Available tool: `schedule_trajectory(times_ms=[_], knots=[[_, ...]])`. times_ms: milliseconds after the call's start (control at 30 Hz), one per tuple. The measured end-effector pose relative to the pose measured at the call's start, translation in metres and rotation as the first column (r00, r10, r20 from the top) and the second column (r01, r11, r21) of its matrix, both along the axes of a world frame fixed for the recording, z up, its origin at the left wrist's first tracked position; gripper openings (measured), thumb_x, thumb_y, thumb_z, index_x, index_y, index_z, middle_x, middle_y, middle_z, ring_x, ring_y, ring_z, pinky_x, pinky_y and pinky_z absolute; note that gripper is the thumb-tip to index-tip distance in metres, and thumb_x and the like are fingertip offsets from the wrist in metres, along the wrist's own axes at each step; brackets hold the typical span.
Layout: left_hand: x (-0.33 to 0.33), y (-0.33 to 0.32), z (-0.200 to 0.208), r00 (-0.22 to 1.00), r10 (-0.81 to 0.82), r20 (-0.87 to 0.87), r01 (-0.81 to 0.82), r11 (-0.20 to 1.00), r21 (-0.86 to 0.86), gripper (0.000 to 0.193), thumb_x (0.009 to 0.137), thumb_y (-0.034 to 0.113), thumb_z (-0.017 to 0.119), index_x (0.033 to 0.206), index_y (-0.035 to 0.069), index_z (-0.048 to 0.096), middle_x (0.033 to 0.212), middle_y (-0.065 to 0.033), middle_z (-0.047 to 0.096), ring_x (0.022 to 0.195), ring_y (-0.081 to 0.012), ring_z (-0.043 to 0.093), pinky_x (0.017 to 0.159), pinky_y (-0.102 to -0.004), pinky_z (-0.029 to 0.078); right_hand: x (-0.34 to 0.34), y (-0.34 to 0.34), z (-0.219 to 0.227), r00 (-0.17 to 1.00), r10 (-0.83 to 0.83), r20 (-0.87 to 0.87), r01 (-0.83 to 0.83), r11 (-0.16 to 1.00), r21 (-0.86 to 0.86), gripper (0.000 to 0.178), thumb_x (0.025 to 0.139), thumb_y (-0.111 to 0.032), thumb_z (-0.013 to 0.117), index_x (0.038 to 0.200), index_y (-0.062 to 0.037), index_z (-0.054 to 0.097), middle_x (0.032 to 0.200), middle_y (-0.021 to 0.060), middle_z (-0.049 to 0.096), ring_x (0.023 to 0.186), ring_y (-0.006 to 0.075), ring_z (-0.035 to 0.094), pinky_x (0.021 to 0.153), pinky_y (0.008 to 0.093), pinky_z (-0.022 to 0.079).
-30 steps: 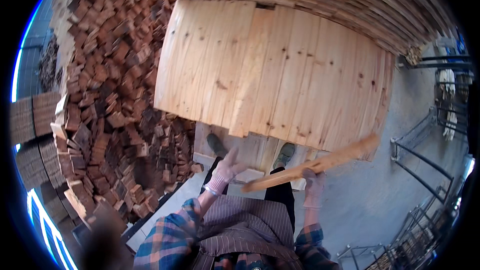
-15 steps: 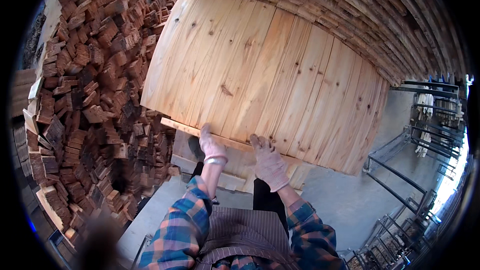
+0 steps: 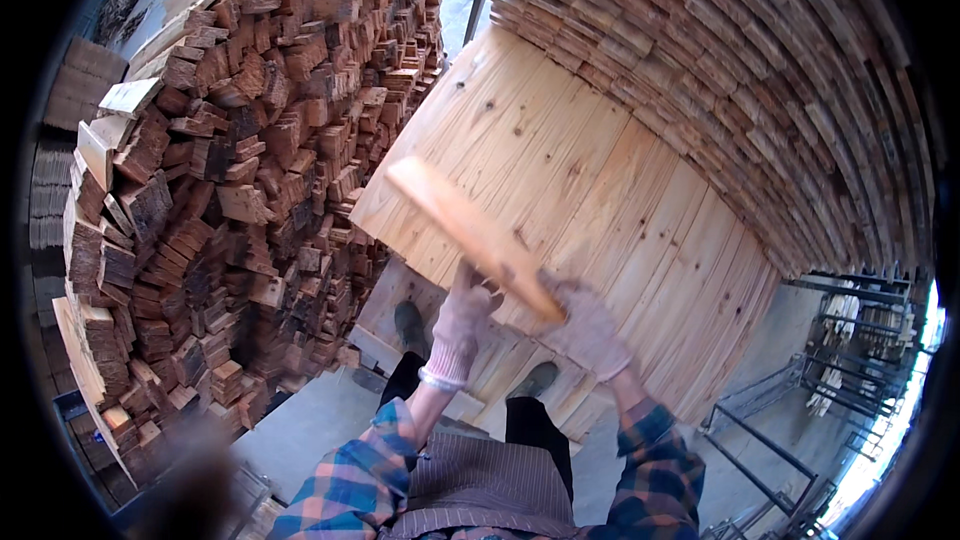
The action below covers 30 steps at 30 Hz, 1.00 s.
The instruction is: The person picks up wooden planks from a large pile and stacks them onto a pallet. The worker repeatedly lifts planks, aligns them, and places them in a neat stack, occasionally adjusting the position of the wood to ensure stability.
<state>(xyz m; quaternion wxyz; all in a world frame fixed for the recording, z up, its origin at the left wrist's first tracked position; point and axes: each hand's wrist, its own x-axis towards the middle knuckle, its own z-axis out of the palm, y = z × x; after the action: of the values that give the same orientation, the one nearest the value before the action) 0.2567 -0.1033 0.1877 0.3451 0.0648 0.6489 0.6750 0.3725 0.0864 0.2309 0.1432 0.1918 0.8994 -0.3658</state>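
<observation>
A short wooden board point(image 3: 462, 227), blurred by motion, is raised at a slant above a wide surface of pale knotty planks point(image 3: 590, 200). My left hand point(image 3: 466, 325), in a pale knitted glove, grips the board's near edge with bent fingers. At the board's lower right end, my right hand point(image 3: 590, 332) closes on it, also gloved and smeared. Part of the right fingers is hidden. More pale planks point(image 3: 495, 370) lie lower down, below the surface's near edge.
A large heap of short reddish-brown wood pieces point(image 3: 240, 200) rises on the left. Stacked rough-edged boards point(image 3: 680, 70) wall the far right side. Dark metal racks point(image 3: 765, 450) stand on the grey floor at right. My shoes point(image 3: 535, 380) show below the planks.
The short board has been lifted from the near edge of the plank surface and tilted up. Both hands have moved with it. The whole view has shifted, showing more of the heap and stack.
</observation>
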Motion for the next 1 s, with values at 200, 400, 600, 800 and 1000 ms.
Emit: schedule_trajectory(times_ms=[200, 400, 600, 800, 1000], knots=[[0.025, -0.110, -0.019, 0.820, 0.211, 0.532, -0.206, 0.976, -0.069, 0.058, 0.093, 0.012, 0.061, 0.142, -0.006, 0.035, 0.112, -0.0134, 0.059, 0.090, -0.0190, 0.062, 0.080, -0.0295, 0.052, -0.147, 0.150, -0.009, 0.991, -0.051, 0.124, -0.039, 0.774, 0.633, 0.081, 0.072, -0.044, 0.074, 0.144, -0.0304, 0.039, 0.128, 0.0182, 0.053, 0.115, 0.0349, 0.053, 0.095, 0.0447, 0.045], [0.033, -0.195, -0.032, 0.737, 0.444, 0.509, -0.311, 0.892, -0.328, 0.059, 0.089, 0.006, 0.064, 0.140, -0.006, 0.036, 0.104, -0.0116, 0.058, 0.082, -0.0153, 0.059, 0.069, -0.0242, 0.050, -0.163, 0.207, -0.112, 0.989, -0.149, -0.025, 0.113, 0.614, 0.781, 0.073, 0.074, -0.033, 0.072, 0.140, -0.0402, 0.042, 0.141, 0.0175, 0.043, 0.120, 0.0356, 0.051, 0.101, 0.0432, 0.042], [0.043, -0.227, -0.006, 0.616, 0.559, 0.555, -0.494, 0.823, -0.281, 0.052, 0.088, 0.002, 0.063, 0.133, -0.006, 0.038, 0.090, -0.0092, 0.057, 0.073, -0.0125, 0.053, 0.062, -0.0206, 0.045, -0.192, 0.197, -0.114, 0.987, -0.123, 0.107, 0.019, 0.739, 0.673, 0.072, 0.074, -0.024, 0.071, 0.139, -0.0371, 0.045, 0.139, 0.0220, 0.045, 0.121, 0.0382, 0.050, 0.100, 0.0424, 0.042], [0.047, -0.226, 0.027, 0.703, 0.478, 0.527, -0.450, 0.873, -0.191, 0.067, 0.088, 0.010, 0.066, 0.143, -0.006, 0.032, 0.102, -0.0031, 0.058, 0.087, -0.0088, 0.055, 0.077, -0.0215, 0.046, -0.182, 0.175, -0.116, 0.979, -0.147, 0.141, -0.003, 0.684, 0.730, 0.078, 0.074, -0.019, 0.075, 0.144, -0.0258, 0.041, 0.121, 0.0231, 0.058, 0.108, 0.0381, 0.058, 0.091, 0.0429, 0.050], [-0.003, -0.224, 0.065, 0.776, 0.521, 0.356, -0.588, 0.802, 0.109, 0.067, 0.085, 0.015, 0.072, 0.140, -0.003, 0.038, 0.117, -0.0112, 0.059, 0.100, -0.0152, 0.060, 0.089, -0.0270, 0.049, -0.209, 0.046, -0.089, 0.990, 0.023, -0.139, 0.020, 0.952, 0.304, 0.094, 0.070, -0.026, 0.081, 0.148, -0.0096, 0.031, 0.127, 0.0266, 0.054, 0.119, 0.0397, 0.052, 0.101, 0.0402, 0.042]])
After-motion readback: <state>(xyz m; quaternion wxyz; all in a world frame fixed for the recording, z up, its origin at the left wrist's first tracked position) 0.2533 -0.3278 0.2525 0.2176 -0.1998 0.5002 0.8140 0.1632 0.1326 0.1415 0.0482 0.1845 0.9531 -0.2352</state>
